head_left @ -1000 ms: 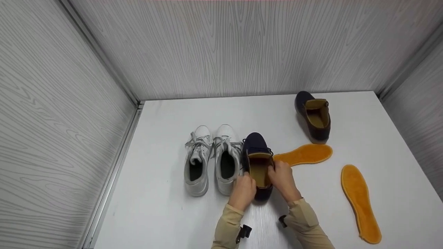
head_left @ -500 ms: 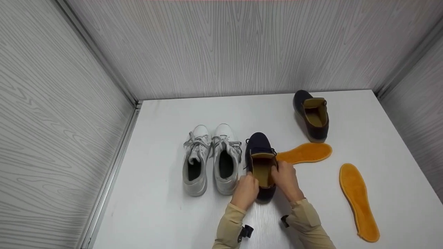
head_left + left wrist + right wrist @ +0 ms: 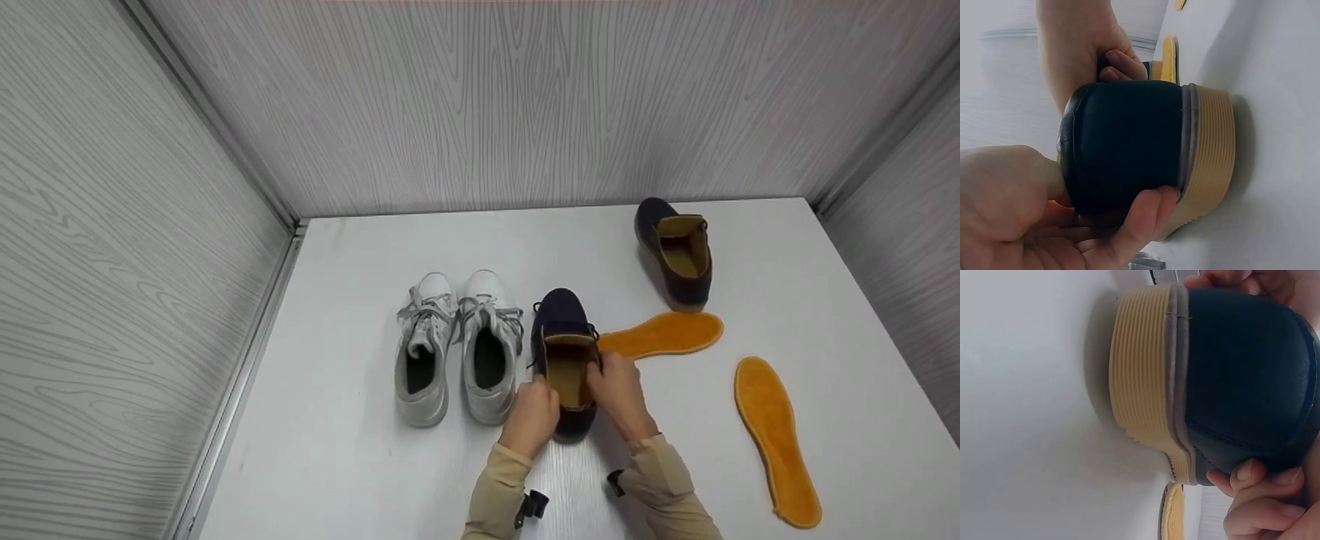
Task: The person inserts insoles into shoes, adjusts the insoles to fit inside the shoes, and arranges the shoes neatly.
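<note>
A navy lace-up shoe (image 3: 561, 309) with a tan lining points away from me, right of the white sneakers. My left hand (image 3: 531, 414) grips its left collar, thumb inside and fingers along the outer side. On the opposite side my right hand (image 3: 621, 394) pinches the collar. The left wrist view shows the dark heel (image 3: 1126, 146) and ribbed tan sole (image 3: 1213, 143), with the left hand (image 3: 1010, 208) at the lower left. In the right wrist view, the right hand's fingers (image 3: 1266, 489) curl against the upper. Whether the sole touches the table I cannot tell.
Two white sneakers (image 3: 426, 401) with grey laces stand side by side on the white table (image 3: 322, 450). A matching navy shoe (image 3: 688, 291) stands at the back right. One orange insole (image 3: 664, 334) lies just beyond my right hand, another (image 3: 776, 442) farther right. Grey wood-grain panels (image 3: 480, 105) enclose the table.
Over the last second the held shoe and both hands have shifted slightly right, widening the gap to the sneakers. Since half a second ago they have hardly moved.
</note>
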### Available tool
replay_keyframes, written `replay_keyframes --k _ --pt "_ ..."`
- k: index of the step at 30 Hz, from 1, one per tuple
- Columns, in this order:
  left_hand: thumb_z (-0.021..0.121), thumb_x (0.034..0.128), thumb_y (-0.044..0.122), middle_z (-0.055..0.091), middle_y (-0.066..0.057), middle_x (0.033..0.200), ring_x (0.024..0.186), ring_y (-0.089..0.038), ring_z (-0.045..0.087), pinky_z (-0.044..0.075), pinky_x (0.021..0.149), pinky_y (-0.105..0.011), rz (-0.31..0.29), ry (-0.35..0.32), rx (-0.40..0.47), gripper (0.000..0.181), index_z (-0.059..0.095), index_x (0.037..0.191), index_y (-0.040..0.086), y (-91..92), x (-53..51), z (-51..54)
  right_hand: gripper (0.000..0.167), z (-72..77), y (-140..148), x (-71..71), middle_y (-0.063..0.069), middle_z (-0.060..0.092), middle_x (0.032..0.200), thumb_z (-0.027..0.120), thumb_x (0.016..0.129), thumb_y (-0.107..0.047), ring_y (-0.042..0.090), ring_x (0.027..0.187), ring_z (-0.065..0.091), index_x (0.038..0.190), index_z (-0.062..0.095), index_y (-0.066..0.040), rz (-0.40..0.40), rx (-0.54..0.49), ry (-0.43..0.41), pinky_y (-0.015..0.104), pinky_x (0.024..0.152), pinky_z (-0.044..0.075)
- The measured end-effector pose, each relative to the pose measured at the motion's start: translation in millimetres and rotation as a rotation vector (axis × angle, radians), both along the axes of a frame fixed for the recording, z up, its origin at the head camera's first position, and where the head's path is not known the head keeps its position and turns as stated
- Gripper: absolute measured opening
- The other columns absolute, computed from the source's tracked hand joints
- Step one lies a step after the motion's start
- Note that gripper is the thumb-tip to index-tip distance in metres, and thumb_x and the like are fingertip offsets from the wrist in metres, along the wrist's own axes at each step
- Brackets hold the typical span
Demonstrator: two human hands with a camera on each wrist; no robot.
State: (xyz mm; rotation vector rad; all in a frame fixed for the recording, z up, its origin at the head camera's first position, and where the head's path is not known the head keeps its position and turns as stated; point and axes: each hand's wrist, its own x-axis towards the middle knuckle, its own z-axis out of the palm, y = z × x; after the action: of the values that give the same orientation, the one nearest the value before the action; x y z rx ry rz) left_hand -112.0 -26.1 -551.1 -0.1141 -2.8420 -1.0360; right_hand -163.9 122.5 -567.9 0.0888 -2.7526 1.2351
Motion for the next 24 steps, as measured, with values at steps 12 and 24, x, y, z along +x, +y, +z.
replay_keyframes --k 12,24 --pt "0.061 0.0851 0.002 0.062 -0.014 0.065 0.061 -0.033 0.065 0.050 0.056 -0.042 0.075 -0.006 0.006 0.008 0.060 0.078 -0.001 -2.9 -1.4 5.2 0.018 5.4 0.0 -0.9 0.010 0.055 0.065 0.063 0.086 -0.007 0.025 0.057 0.053 0.070 0.059 0.000 0.033 0.042 -0.076 0.040 0.051 0.044" --pt "0.072 0.0878 0.010 0.065 -0.019 0.085 0.070 -0.033 0.067 0.054 0.058 -0.041 0.102 0.082 -0.234 0.036 0.051 0.113 -0.005 5.3 -41.0 41.9 0.041 24.0 2.5 -13.1 0.024 0.069 0.087 0.076 0.082 -0.024 0.039 0.074 0.065 0.109 0.065 0.004 0.003 0.135 0.014 0.053 0.064 0.050"
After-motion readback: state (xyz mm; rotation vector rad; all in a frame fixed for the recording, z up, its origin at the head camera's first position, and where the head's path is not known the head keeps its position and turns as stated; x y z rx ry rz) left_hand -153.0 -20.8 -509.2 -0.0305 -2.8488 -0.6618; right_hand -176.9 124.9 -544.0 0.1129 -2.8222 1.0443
